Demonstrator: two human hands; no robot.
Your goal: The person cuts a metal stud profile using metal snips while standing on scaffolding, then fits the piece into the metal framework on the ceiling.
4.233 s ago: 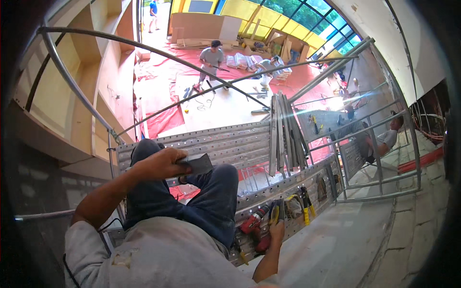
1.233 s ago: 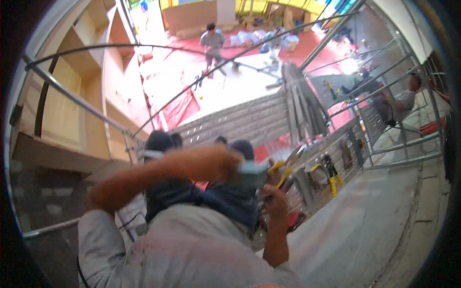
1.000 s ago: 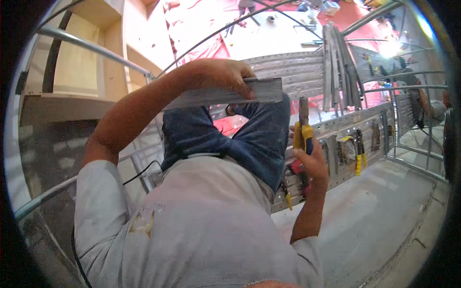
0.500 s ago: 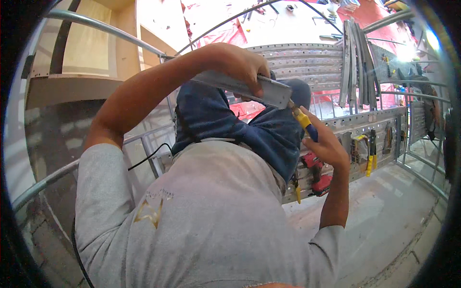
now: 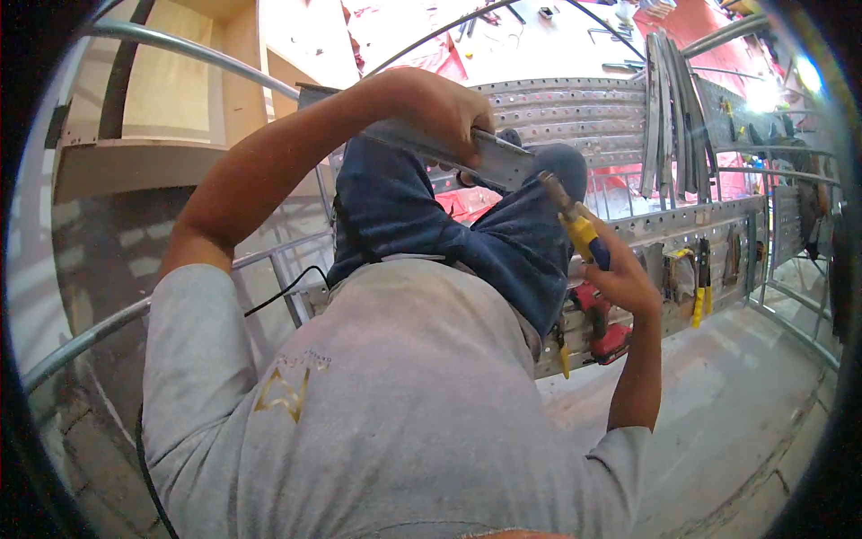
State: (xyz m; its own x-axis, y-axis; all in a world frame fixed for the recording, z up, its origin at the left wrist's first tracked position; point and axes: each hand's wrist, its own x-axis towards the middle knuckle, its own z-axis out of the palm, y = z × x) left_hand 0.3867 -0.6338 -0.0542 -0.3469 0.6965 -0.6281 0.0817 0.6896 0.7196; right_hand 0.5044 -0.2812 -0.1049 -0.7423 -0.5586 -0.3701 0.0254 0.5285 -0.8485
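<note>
My left hand (image 5: 449,112) is closed over a grey sheet-metal channel (image 5: 507,163), which lies across my raised knees with its cut end toward the right. The palm and part of the fingers are hidden behind the metal. My right hand (image 5: 621,274) is wrapped round the yellow-and-blue handles of a pair of tin snips (image 5: 582,229). Their worn metal jaws point up and left, a short way off the channel's end and in front of my right knee. Whether the jaws are parted I cannot tell.
A red cordless drill (image 5: 600,325) and yellow-handled cutters (image 5: 702,283) hang along the perforated metal plank (image 5: 691,220) on my right. Another plank (image 5: 566,112) lies ahead, with long metal strips (image 5: 669,117) draped nearby. Scaffold tubes (image 5: 197,58) and a wooden cabinet (image 5: 175,99) stand left.
The snips have come away from the channel's end, and my right hand has moved slightly right and down. My left hand and the channel have shifted a little up and left.
</note>
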